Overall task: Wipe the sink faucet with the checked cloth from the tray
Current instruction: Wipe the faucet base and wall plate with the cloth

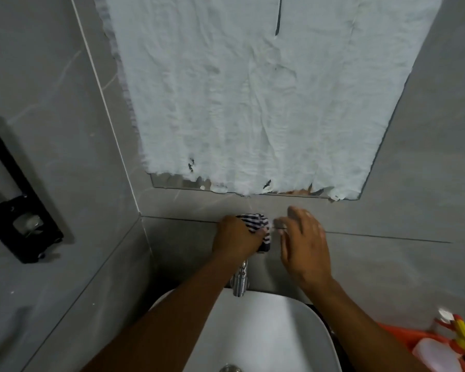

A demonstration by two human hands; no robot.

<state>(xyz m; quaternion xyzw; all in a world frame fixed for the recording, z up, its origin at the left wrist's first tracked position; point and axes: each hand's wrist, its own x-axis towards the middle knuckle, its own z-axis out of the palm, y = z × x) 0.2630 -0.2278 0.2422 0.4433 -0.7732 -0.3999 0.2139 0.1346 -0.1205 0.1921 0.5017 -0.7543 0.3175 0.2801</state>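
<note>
My left hand (pixel 235 238) is closed around the dark-and-white checked cloth (pixel 255 224), pressing it over the top of the chrome faucet (pixel 240 281). Only the faucet's lower spout shows, above the white sink (pixel 263 334). My right hand (pixel 304 245) hovers just right of the cloth with its fingers spread and nothing in it. The orange tray (pixel 406 335) sits at the lower right edge.
A mirror covered with white paper (pixel 253 89) fills the wall above the faucet. A black dispenser (pixel 14 210) hangs on the left wall. The tray holds a spray bottle (pixel 459 334) and a pale container (pixel 435 355). Grey tiles surround the sink.
</note>
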